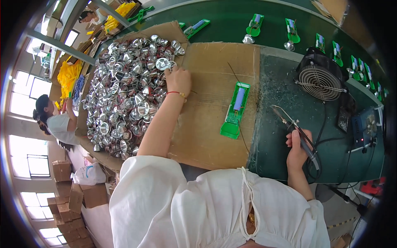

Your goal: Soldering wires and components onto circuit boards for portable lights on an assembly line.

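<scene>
The soldering iron point(308, 149), a slim dark handle with a bent metal tube set alongside its thin tip, is gripped by the right hand point(296, 153), whose fingers are wrapped closed around the handle. It is held over the dark green, speckled work surface point(271, 146), with the tip pointed toward the upper left. The left hand point(178, 80) is reached to the heap's edge, its fingers half curled and brought against a shiny, cup-shaped reflector point(162, 63); whether this is pinched or only touched cannot be told. Many more mirror-bright, rounded metallic reflectors point(120, 95) are piled in a rough cardboard box point(167, 29). Between the hands, an open green plastic housing point(230, 129) is laid aslant on a flat brown cardboard sheet point(200, 128), untouched by either hand. A smooth blue cylindrical cell point(239, 99) is seated in its upper part, and thin dark wires are stretched out past both ends. Beyond the right hand, a black fan point(318, 82) is fronted by a grille of concentric metal rings.
</scene>
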Action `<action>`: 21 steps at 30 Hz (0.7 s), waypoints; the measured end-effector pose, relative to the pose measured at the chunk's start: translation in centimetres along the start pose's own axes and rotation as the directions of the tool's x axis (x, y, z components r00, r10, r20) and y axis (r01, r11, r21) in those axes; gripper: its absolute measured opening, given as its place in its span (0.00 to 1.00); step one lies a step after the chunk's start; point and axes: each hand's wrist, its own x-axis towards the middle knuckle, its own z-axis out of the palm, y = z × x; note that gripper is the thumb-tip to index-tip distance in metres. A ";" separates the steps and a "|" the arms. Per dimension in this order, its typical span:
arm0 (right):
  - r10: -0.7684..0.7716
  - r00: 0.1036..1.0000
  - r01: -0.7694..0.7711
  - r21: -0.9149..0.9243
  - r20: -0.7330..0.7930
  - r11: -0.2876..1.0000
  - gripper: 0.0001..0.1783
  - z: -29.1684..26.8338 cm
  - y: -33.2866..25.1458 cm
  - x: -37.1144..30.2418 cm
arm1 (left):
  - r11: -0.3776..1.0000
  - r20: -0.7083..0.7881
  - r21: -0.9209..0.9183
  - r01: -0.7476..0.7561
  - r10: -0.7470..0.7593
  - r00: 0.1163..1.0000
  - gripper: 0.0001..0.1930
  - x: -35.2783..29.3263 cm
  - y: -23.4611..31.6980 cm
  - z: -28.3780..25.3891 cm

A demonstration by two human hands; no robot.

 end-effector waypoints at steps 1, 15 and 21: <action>-0.004 1.000 0.004 0.003 -0.003 1.000 0.08 -0.2 0.2 -0.1 | 0.999 -0.032 -0.010 0.035 -0.035 0.999 0.09 0.3 0.1 0.0; -0.173 0.867 0.253 -0.113 0.468 0.961 0.09 1.9 -1.2 -2.5 | 0.209 -0.005 -0.978 -0.005 0.004 1.000 0.05 -12.3 7.5 -5.6; -0.179 0.894 0.263 -0.158 0.411 0.952 0.09 3.5 -1.0 -2.9 | 0.153 0.099 -0.984 0.090 0.049 0.994 0.05 -11.8 8.3 -5.3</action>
